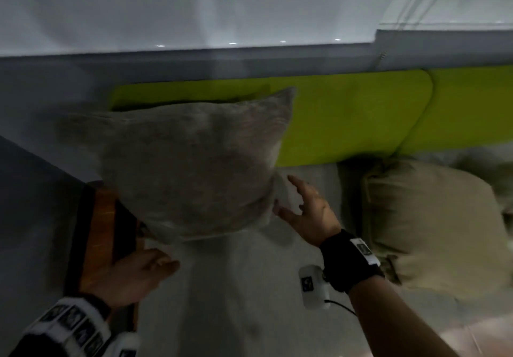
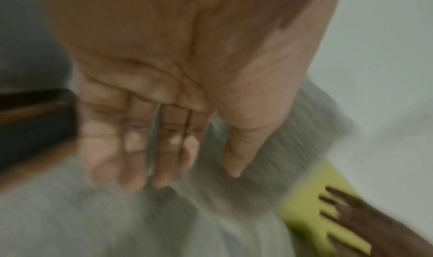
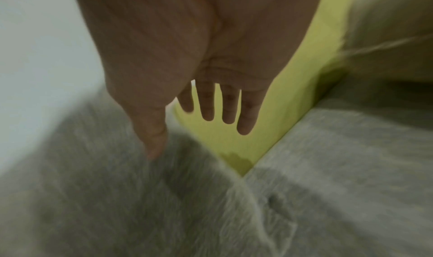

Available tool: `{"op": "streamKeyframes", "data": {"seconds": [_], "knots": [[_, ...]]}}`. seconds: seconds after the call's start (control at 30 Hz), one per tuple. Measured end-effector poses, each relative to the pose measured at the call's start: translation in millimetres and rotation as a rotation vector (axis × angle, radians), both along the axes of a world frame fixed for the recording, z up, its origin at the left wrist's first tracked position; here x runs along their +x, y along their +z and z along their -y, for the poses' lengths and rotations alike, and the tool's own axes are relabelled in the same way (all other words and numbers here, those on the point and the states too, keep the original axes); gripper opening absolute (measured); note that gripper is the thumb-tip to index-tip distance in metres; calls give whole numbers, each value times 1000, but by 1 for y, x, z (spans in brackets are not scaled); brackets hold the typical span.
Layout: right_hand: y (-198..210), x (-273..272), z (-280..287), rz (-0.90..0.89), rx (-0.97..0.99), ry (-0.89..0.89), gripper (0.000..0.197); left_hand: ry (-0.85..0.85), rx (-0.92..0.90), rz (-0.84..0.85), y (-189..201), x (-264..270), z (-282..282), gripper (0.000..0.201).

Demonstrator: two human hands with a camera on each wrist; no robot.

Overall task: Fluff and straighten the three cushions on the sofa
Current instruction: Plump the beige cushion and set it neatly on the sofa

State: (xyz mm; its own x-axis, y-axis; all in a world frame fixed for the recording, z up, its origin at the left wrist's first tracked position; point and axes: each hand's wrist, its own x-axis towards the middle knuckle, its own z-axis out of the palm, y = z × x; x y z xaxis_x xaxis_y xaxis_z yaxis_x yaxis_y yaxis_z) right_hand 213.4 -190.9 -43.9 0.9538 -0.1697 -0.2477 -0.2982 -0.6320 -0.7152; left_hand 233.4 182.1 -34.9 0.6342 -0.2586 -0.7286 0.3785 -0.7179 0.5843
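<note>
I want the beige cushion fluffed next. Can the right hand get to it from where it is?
Probably yes. The right hand is open beside the grey cushion, and the beige cushion lies just to its right on the sofa seat with nothing between.

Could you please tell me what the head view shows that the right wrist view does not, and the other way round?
Only the head view shows the left hand open below the blurred grey fabric cushion, and the brown wooden armrest. Only the right wrist view shows the right hand's palm, its straight fingers spread. Both show the grey cushion, the lime-green sofa backrest and the beige cushion to the right.
</note>
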Motion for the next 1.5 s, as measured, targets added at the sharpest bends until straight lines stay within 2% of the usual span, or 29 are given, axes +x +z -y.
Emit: {"op": "streamKeyframes", "data": {"seconds": [0.03,0.1,0.13,0.27,0.37,0.43,0.5,0.6,0.7,0.8,0.83,0.87,0.93,1.0,1.07,1.13,1.2,1.27,1.33,1.4,1.5], "knots": [[4,-23,15,53,-18,-23,78,-74,-49,-41,6,-9,19,55],[14,-68,50,143,-41,-113,65,-111,-29,88,4,-18,69,24],[18,-90,73,178,-59,-170,60,-117,-38,173,3,-18,99,17],[25,-166,188,218,-183,-319,52,-96,-155,383,8,-25,241,23],[25,-202,281,158,-331,-445,63,-84,-172,464,-1,-37,343,46],[25,-215,332,6,-311,-568,74,-146,-101,443,0,-45,407,65],[19,-221,375,-134,-167,-664,72,-185,-17,366,1,-53,462,81],[-1,-225,416,-289,117,-704,77,-61,54,216,-18,-59,513,105],[-24,-229,429,-416,385,-686,91,152,39,-38,-40,-76,527,143],[-33,-224,429,-398,440,-661,115,268,-10,-93,-50,-96,523,150],[-34,-223,428,-373,421,-653,116,309,-28,-77,-53,-98,519,145],[-35,-222,427,-322,426,-655,109,355,-53,-54,-57,-99,512,134],[-34,-227,423,-162,541,-694,83,483,-124,-4,-70,-101,494,102],[-35,-235,419,-18,776,-804,47,679,-199,24,-75,-112,485,65],[-41,-246,411,82,870,-936,28,822,-237,22,-78,-125,482,50],[-56,-256,407,58,728,-1074,23,869,-221,-42,-83,-135,485,39],[-72,-267,403,-46,595,-1098,22,882,-193,-90,-86,-145,490,32],[-74,-272,391,-130,746,-1114,20,874,-170,-128,-81,-155,497,39],[-72,-277,379,-166,882,-1100,24,892,-248,-224,-79,-163,500,36],[-64,-278,370,-132,881,-1045,18,835,-320,-303,-69,-168,501,24],[-48,-273,361,-38,822,-911,41,573,-236,-194,-48,-164,495,27]]}}
